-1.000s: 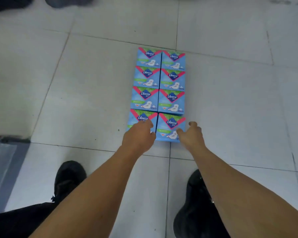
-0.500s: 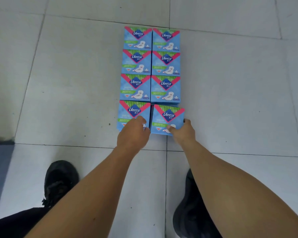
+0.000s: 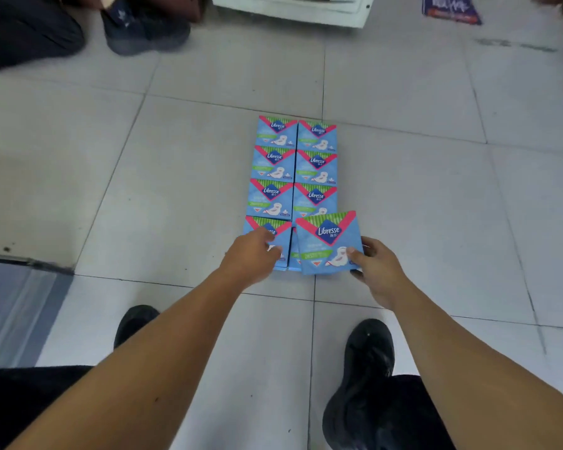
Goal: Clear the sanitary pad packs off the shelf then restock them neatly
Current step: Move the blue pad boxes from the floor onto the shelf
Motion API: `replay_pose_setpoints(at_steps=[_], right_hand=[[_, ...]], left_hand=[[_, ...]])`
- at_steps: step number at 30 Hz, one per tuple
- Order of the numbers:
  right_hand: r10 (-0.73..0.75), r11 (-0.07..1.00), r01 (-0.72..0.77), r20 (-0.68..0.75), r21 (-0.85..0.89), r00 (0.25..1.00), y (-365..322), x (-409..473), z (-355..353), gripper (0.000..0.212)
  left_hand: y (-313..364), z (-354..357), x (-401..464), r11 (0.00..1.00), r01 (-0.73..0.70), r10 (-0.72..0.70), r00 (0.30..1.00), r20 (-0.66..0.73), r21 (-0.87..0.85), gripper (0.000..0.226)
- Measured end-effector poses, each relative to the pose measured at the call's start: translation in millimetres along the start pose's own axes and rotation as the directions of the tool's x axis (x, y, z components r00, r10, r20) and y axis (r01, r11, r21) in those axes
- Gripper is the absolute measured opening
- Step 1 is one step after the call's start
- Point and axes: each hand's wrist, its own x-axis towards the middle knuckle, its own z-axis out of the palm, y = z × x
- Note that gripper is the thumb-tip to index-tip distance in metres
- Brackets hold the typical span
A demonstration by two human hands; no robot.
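A person is crouching over blue packs (image 3: 292, 177) laid out on the tiled floor (image 3: 182, 177) in two touching columns. The right hand (image 3: 376, 271) is pinching the lifted pack (image 3: 329, 243) at its near right corner, thumb on the printed face and fingers behind, tilting it up over the near end of the right column. The left hand (image 3: 252, 256) is reaching onto the near-left pack (image 3: 268, 238), fingers curling over its face; whether it is gripping or merely pressing cannot be told from this angle. A second blue edge is showing beneath the lifted pack, possibly another one stacked there. Judging by the one-corner hold and the soft wrapper, each pack is looking light, squashy and a little slick, likely to sag or slip from a corner pinch; taking it across opposite edges would be steadier. A black shoe (image 3: 359, 384) is planted just behind the row, and the white base of a unit (image 3: 293, 9) is sitting well beyond it.
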Motion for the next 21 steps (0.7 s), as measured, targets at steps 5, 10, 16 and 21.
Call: replay_pose_setpoints(at_steps=[5, 10, 16, 21], right_hand=[[-0.213, 0.977, 0.207, 0.18, 0.055, 0.96, -78.5, -74.4, 45.6, 0.021], [-0.437, 0.885, 0.465, 0.339, -0.004, 0.833, -149.1, -150.7, 119.7, 0.024], [-0.691, 0.633, 0.773, 0.416, -0.049, 0.592, -200.6, -252.4, 222.7, 0.024], [-0.729, 0.527, 0.85, 0.53, 0.028, 0.434, -222.7, -317.8, 285.2, 0.025]], left_hand=[[11.2, -63.6, -59.1, 0.901, 0.003, -0.036, 0.997, -0.067, -0.433, 0.058], [-2.5, -153.8, -144.4, 0.797, -0.226, 0.014, 0.934, -0.356, -0.56, 0.043], [-40.3, -250.1, -255.3, 0.818, -0.366, -0.069, 0.704, -0.707, -0.444, 0.049], [-65.6, -292.5, -335.7, 0.87, -0.37, -0.128, 0.468, -0.874, -0.326, 0.051]])
